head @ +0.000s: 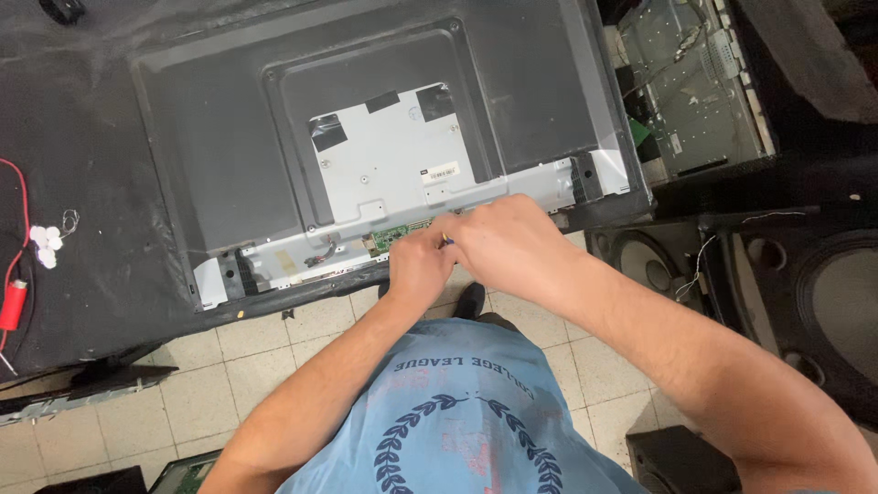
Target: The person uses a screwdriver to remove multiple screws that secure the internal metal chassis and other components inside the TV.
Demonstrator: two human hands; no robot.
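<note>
Both hands crowd the small green circuit board.

Your left hand point(419, 265) and right hand point(498, 240) pinch a thin tool point(446, 241); a slip could scratch the green circuit board point(395, 237) at 10 o'clock from your left hand, on the flat panel's point(210, 128) near edge.

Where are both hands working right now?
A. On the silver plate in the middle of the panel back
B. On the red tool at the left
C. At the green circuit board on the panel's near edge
C: both the left hand and right hand meet at the green circuit board on the metal strip along the near edge.
</note>
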